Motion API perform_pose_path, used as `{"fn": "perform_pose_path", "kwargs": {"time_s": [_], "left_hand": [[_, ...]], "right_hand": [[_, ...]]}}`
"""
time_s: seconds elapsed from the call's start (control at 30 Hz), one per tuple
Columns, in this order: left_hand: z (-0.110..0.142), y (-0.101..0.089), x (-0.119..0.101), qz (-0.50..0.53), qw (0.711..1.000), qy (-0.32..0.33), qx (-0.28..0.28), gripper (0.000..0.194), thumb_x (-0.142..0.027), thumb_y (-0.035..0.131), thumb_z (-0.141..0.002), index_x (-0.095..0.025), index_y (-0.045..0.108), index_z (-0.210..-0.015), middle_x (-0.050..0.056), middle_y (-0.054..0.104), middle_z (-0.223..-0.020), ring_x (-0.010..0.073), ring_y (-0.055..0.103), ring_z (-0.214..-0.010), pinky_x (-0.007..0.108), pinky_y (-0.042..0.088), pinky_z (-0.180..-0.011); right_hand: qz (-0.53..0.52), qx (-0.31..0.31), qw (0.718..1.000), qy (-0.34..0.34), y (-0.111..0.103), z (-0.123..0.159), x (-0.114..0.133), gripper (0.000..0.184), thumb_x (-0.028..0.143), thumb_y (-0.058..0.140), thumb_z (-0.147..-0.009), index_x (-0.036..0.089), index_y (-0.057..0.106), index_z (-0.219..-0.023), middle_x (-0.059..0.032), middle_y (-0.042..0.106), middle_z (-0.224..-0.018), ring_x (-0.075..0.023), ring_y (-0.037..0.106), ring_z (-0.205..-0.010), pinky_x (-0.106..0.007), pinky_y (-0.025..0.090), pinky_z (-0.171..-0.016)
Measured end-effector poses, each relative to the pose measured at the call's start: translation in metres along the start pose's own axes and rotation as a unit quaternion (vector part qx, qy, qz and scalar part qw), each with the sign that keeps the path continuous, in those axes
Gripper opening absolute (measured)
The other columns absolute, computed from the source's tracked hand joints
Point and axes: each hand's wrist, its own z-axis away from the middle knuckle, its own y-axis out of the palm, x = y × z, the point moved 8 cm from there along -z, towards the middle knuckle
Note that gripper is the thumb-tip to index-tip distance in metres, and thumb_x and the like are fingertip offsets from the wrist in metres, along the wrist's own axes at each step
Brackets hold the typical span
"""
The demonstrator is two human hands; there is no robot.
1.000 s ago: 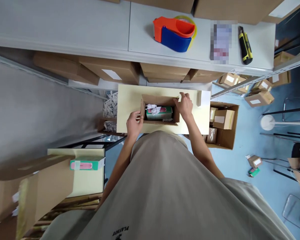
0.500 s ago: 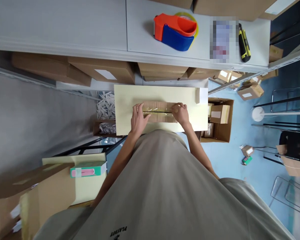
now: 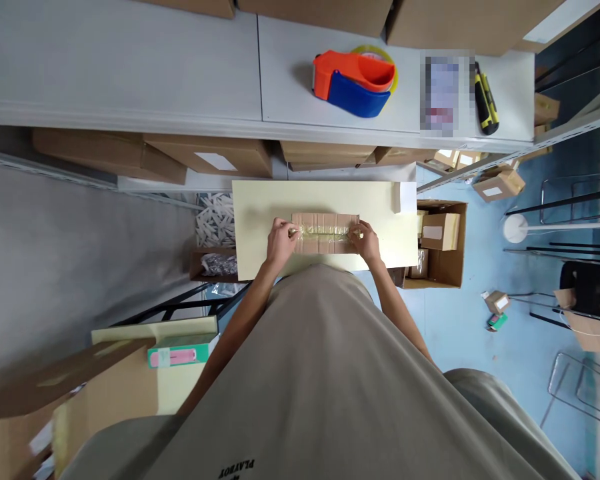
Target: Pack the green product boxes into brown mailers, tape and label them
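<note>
A small flat brown cardboard box lies on the pale yellow tabletop, its long side running left to right. Shiny clear tape, wrinkled, runs along the seam where its flaps meet. At the box's left end, my left hand is closed, thumb and fingertips pinched at the end of the seam. My right hand grips the opposite end in a similar pinch, fingers curled at the edge. Whether the fingertips hold the tape or only the cardboard is too small to tell.
On the grey shelf ahead sit an orange and blue tape dispenser and a yellow-black utility knife. A white block stands at the table's far right corner. An open carton with smaller boxes is right of the table.
The dark gap between the box's flaps has closed, and the tape seam now lies together. Both hands have shifted from over the flaps to pinching at the ends. The view has tilted slightly.
</note>
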Motion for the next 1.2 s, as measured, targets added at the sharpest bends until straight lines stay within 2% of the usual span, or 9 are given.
{"fn": "perform_pose_path", "kwargs": {"time_s": [0.13, 0.23, 0.47, 0.57, 0.63, 0.73, 0.83, 1.0, 1.2], "left_hand": [[-0.006, -0.007, -0.01, -0.03, 0.999, 0.015, 0.024, 0.004, -0.019, 0.082, -0.09, -0.023, 0.081, -0.092, 0.011, 0.071, -0.114, 0.0257, 0.073, -0.091, 0.043, 0.062, -0.102], [-0.018, -0.023, -0.035, -0.052, 0.997, 0.054, 0.031, 0.007, -0.019, 0.085, -0.088, -0.024, 0.081, -0.089, 0.012, 0.075, -0.106, 0.0323, 0.074, -0.105, 0.046, 0.061, -0.107], [-0.068, -0.117, -0.182, 0.036, 0.963, 0.23, -0.135, 0.016, -0.028, 0.068, -0.108, -0.021, 0.081, -0.113, 0.011, 0.079, -0.117, 0.026, 0.074, -0.104, 0.042, 0.06, -0.104], [-0.078, -0.142, -0.234, 0.056, 0.942, 0.276, -0.181, 0.017, -0.027, 0.067, -0.109, -0.02, 0.08, -0.118, 0.009, 0.078, -0.12, 0.0234, 0.072, -0.105, 0.04, 0.06, -0.104], [-0.078, -0.145, -0.251, 0.065, 0.937, 0.288, -0.186, 0.016, -0.025, 0.068, -0.109, -0.02, 0.079, -0.119, 0.009, 0.078, -0.121, 0.0224, 0.072, -0.104, 0.039, 0.06, -0.103], [-0.073, -0.136, -0.25, 0.076, 0.938, 0.287, -0.178, 0.014, -0.023, 0.068, -0.108, -0.02, 0.079, -0.115, 0.009, 0.079, -0.118, 0.0217, 0.073, -0.1, 0.038, 0.061, -0.1], [-0.061, -0.122, -0.23, 0.102, 0.946, 0.262, -0.161, 0.014, -0.024, 0.067, -0.108, -0.02, 0.079, -0.114, 0.009, 0.08, -0.115, 0.0211, 0.075, -0.099, 0.037, 0.063, -0.097], [-0.007, -0.1, -0.187, 0.175, 0.951, 0.214, -0.136, 0.017, -0.032, 0.068, -0.11, -0.022, 0.077, -0.12, 0.009, 0.082, -0.117, 0.021, 0.079, -0.106, 0.037, 0.063, -0.1], [0.074, -0.059, -0.146, 0.211, 0.962, 0.156, -0.077, 0.017, -0.041, 0.075, -0.107, -0.025, 0.077, -0.11, 0.007, 0.083, -0.11, 0.0214, 0.08, -0.101, 0.036, 0.066, -0.097]], "right_hand": [[0.05, 0.015, 0.999, -0.005, -0.007, 0.004, 0.015, 0.016, 0.018, 0.068, -0.096, 0.023, 0.079, -0.106, -0.0157, 0.069, -0.158, -0.0298, 0.076, -0.128, -0.044, 0.061, -0.11], [0.078, -0.009, 0.995, -0.057, -0.033, -0.001, 0.049, 0.019, 0.018, 0.069, -0.097, 0.023, 0.08, -0.112, -0.0169, 0.071, -0.153, -0.0332, 0.073, -0.134, -0.049, 0.061, -0.114], [0.091, -0.212, 0.93, -0.287, -0.163, -0.067, 0.21, 0.047, 0.033, 0.06, -0.112, 0.018, 0.057, -0.156, -0.0238, 0.059, -0.162, -0.0409, 0.053, -0.156, -0.067, 0.044, -0.13], [0.129, -0.194, 0.926, -0.297, -0.177, -0.124, 0.25, 0.052, 0.04, 0.064, -0.113, 0.007, 0.056, -0.152, -0.0297, 0.061, -0.157, -0.0435, 0.054, -0.155, -0.068, 0.04, -0.131], [0.151, -0.155, 0.934, -0.284, -0.17, -0.158, 0.259, 0.047, 0.04, 0.054, -0.118, 0.001, 0.059, -0.143, -0.0292, 0.068, -0.144, -0.0387, 0.062, -0.15, -0.061, 0.037, -0.133], [0.149, -0.138, 0.939, -0.278, -0.163, -0.181, 0.259, 0.046, 0.044, 0.069, -0.111, 0.005, 0.063, -0.136, -0.0257, 0.076, -0.131, -0.0379, 0.07, -0.138, -0.061, 0.039, -0.133], [0.115, -0.154, 0.942, -0.277, -0.162, -0.167, 0.25, 0.056, 0.054, 0.075, -0.106, 0.012, 0.061, -0.141, -0.0235, 0.077, -0.128, -0.0438, 0.071, -0.134, -0.068, 0.047, -0.125], [-0.011, -0.12, 0.964, -0.236, -0.123, -0.074, 0.196, 0.076, 0.079, 0.054, -0.108, 0.02, 0.053, -0.155, -0.0205, 0.075, -0.133, -0.0421, 0.073, -0.126, -0.063, 0.061, -0.107], [-0.354, 0.052, 0.926, -0.117, -0.018, 0.039, 0.124, 0.066, 0.089, 0.069, -0.093, 0.026, 0.069, -0.111, -0.0087, 0.079, -0.103, -0.0297, 0.075, -0.099, -0.046, 0.066, -0.093]]}}
